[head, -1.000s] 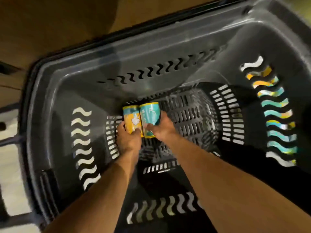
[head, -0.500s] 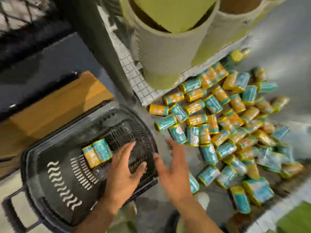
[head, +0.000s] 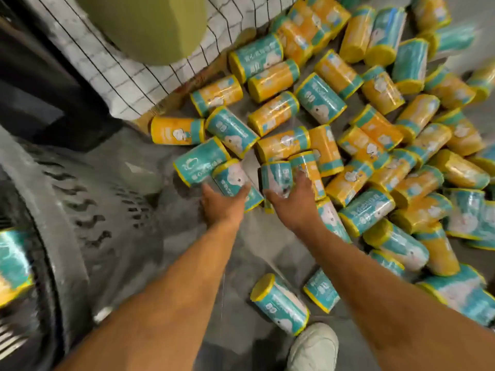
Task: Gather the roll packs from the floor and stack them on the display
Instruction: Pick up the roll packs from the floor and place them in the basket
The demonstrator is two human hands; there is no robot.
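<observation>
left hand (head: pixel 223 203): reaches far into the near-left edge of the pile, fingers spread over a teal plastic-wrapped roll pack with yellow ends (head: pixel 235 180); touching it, grip not closed round it, motion blur
right hand (head: pixel 293 203): fingers wrapped on the near end of an upright-tilted teal roll pack (head: pixel 276 176), grip clamped on it; thumb side just beside an orange-and-teal roll pack (head: pixel 308 172)
pile of roll packs (head: pixel 361 135): many teal and orange cylinder packs in shiny film, lying every way on the grey concrete floor (head: pixel 166 245), filling the far-right half of the scene, most touching or overlapping
loose packs: one teal roll pack with yellow cap (head: pixel 280 303) lies alone near, between the two forearms; a second teal pack (head: pixel 321 290) is partly hidden under the right forearm
basket: dark grey plastic shopping basket with wavy slots (head: pixel 67 210) at left, blurred; a teal and yellow pack (head: pixel 13 263) shows inside at the left edge
display: white wire-grid panel (head: pixel 128 65) at far left, bottom edge at the floor beside the pile; big olive-green cylinder (head: pixel 150 25) in front of it at the top
shoe: pale grey-white sneaker (head: pixel 313 346) at the near edge, just beside the lone teal pack
task thing place: roll packs on the floor, none seen on the display
</observation>
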